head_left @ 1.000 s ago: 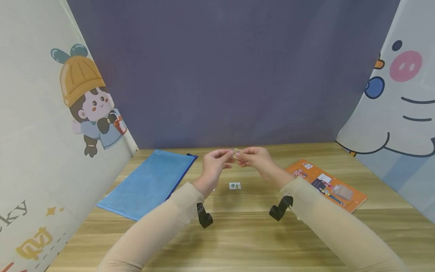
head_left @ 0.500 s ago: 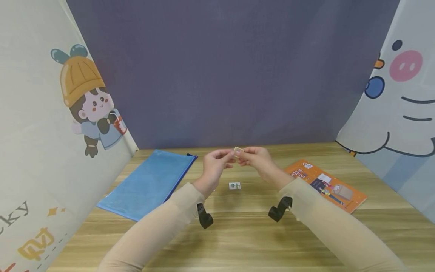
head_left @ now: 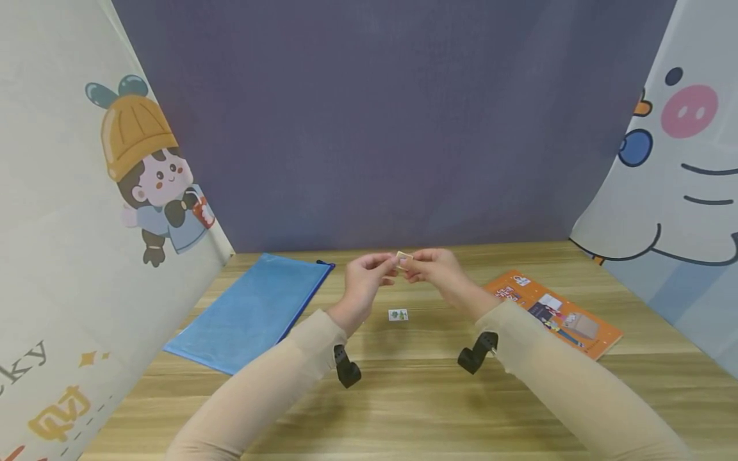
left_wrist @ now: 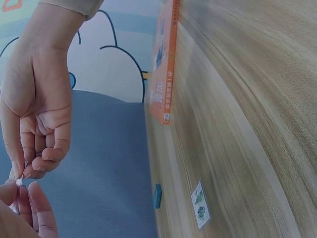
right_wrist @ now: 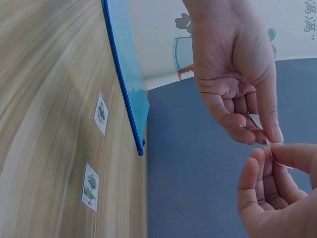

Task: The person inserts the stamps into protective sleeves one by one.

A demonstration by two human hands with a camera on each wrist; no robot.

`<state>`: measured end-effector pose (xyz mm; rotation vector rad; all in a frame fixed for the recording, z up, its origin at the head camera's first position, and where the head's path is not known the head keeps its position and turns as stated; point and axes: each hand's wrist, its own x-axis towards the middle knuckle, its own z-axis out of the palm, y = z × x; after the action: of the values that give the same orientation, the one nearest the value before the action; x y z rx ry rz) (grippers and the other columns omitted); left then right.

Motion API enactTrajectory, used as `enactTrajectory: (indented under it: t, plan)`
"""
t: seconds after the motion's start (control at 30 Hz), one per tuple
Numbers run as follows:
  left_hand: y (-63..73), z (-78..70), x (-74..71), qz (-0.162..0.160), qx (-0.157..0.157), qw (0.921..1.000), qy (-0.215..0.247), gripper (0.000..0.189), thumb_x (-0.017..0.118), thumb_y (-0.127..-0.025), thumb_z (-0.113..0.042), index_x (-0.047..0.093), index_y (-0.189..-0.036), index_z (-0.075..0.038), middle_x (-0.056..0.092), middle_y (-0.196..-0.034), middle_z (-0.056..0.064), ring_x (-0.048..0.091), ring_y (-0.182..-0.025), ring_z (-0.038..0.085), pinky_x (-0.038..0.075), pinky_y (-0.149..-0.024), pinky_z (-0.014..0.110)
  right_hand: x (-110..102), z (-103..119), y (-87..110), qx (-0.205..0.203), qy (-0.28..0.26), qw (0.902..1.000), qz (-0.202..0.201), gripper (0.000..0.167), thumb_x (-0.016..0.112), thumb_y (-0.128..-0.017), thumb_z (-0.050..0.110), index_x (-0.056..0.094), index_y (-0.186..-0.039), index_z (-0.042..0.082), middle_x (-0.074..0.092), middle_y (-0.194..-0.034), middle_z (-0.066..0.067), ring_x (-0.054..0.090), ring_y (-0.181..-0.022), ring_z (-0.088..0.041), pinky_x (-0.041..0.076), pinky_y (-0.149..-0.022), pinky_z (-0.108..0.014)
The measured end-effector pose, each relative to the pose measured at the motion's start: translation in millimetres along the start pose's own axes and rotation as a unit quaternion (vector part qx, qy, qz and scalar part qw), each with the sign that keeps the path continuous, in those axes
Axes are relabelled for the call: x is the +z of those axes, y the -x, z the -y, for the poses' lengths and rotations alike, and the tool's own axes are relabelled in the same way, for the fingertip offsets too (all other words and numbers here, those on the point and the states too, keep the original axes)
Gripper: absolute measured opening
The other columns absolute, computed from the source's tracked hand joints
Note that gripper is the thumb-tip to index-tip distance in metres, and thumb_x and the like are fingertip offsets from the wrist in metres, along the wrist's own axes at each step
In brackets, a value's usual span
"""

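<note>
Both hands meet above the table near its far edge. Between them is a small, thin, card-like piece (head_left: 403,256) with a yellowish border, perhaps a sticker. My left hand (head_left: 362,280) pinches its left side with thumb and forefinger; my right hand (head_left: 439,269) pinches its right side. Edge-on in the right wrist view, a thin slip (right_wrist: 281,163) passes between the fingertips, and a white bit (right_wrist: 256,120) shows inside the left hand. On the table below lies a small white card (head_left: 398,315) printed with green plants. A second small card (right_wrist: 101,114) shows in the right wrist view.
A blue zip pouch (head_left: 254,314) lies to the left, its dark blue edge towards the middle. An orange booklet (head_left: 567,320) lies to the right. One small teal block (left_wrist: 157,196) rests on the table (head_left: 403,410). A dark backdrop (head_left: 392,128) stands behind.
The bordered piece tilts slightly between the fingertips. Both hands keep nearly the same place and hold; the things on the table stay put.
</note>
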<state>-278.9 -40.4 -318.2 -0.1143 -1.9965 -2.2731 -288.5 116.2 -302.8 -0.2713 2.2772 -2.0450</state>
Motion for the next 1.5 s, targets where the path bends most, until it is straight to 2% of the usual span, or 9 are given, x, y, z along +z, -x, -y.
enactTrajectory:
  t: [0.1, 0.27, 0.47, 0.77, 1.03, 1.27, 1.5]
  plan:
    - [0.2, -0.1, -0.3, 0.001, 0.001, 1.0, 0.0, 0.022, 0.072, -0.087, -0.014, 0.07, -0.104, 0.001, 0.072, -0.098, 0.01, 0.066, -0.074, 0.011, 0.061, -0.072, 0.03, -1.1, 0.1, 0.4, -0.004, 0.007, 0.9999, 0.008, 0.029, 0.069, -0.09, 0.014, 0.062, -0.106, -0.009, 0.07, -0.081, -0.002, 0.066, -0.075, -0.012, 0.059, -0.08, -0.031]
    - [0.2, -1.0, -0.1, 0.011, 0.003, 0.9999, 0.004, 0.022, 0.073, -0.087, -0.015, 0.071, -0.103, 0.0, 0.072, -0.096, 0.009, 0.066, -0.075, 0.012, 0.061, -0.077, 0.036, -5.0, 1.2, 0.1, 0.001, 0.011, 0.9998, 0.018, 0.026, 0.069, -0.09, 0.014, 0.063, -0.103, -0.007, 0.07, -0.086, -0.008, 0.066, -0.075, -0.013, 0.059, -0.08, -0.032]
    - [0.8, -3.2, -0.8, 0.026, 0.007, 0.9996, -0.004, 0.023, 0.073, -0.087, -0.013, 0.07, -0.104, 0.002, 0.073, -0.095, 0.01, 0.066, -0.075, 0.013, 0.061, -0.072, 0.031, -10.5, 4.8, 0.5, 0.003, 0.043, 0.998, 0.046, 0.026, 0.068, -0.091, 0.016, 0.063, -0.104, -0.006, 0.069, -0.083, -0.004, 0.066, -0.076, -0.013, 0.059, -0.079, -0.03]
    - [-0.1, -3.5, -0.9, 0.037, 0.014, 0.9991, -0.016, 0.022, 0.071, -0.088, -0.009, 0.07, -0.105, 0.004, 0.073, -0.093, 0.011, 0.066, -0.072, 0.012, 0.061, -0.076, 0.037, -15.9, 11.8, -1.0, -0.008, 0.089, 0.9936, 0.069, 0.027, 0.068, -0.091, 0.014, 0.062, -0.106, -0.008, 0.071, -0.087, -0.012, 0.066, -0.074, -0.015, 0.059, -0.084, -0.041]
    - [1.0, -3.4, -0.2, 0.039, 0.013, 0.9988, -0.026, 0.023, 0.071, -0.088, -0.011, 0.07, -0.106, 0.004, 0.073, -0.098, 0.016, 0.067, -0.073, 0.012, 0.061, -0.076, 0.035, -26.4, 18.0, 0.3, -0.011, 0.14, 0.9864, 0.086, 0.033, 0.068, -0.091, 0.019, 0.063, -0.113, -0.005, 0.072, -0.093, -0.01, 0.069, -0.084, -0.022, 0.06, -0.079, -0.034]
    - [1.3, -1.5, -0.9, 0.032, 0.004, 0.9992, -0.023, 0.022, 0.072, -0.088, -0.011, 0.07, -0.105, 0.003, 0.073, -0.097, 0.014, 0.066, -0.071, 0.01, 0.06, -0.07, 0.027, -30.2, 14.5, 0.4, -0.005, 0.121, 0.9883, 0.093, 0.031, 0.065, -0.094, 0.017, 0.064, -0.111, -0.009, 0.071, -0.089, -0.009, 0.068, -0.085, -0.024, 0.06, -0.078, -0.034]
    - [5.0, -2.8, 1.1, 0.027, 0.004, 0.9995, -0.019, 0.023, 0.072, -0.087, -0.011, 0.069, -0.105, 0.004, 0.073, -0.094, 0.013, 0.066, -0.07, 0.01, 0.06, -0.069, 0.027, -21.1, 12.2, 2.8, -0.017, 0.119, 0.9904, 0.068, 0.029, 0.065, -0.093, 0.016, 0.065, -0.109, -0.008, 0.069, -0.1, -0.022, 0.068, -0.084, -0.026, 0.06, -0.082, -0.042]
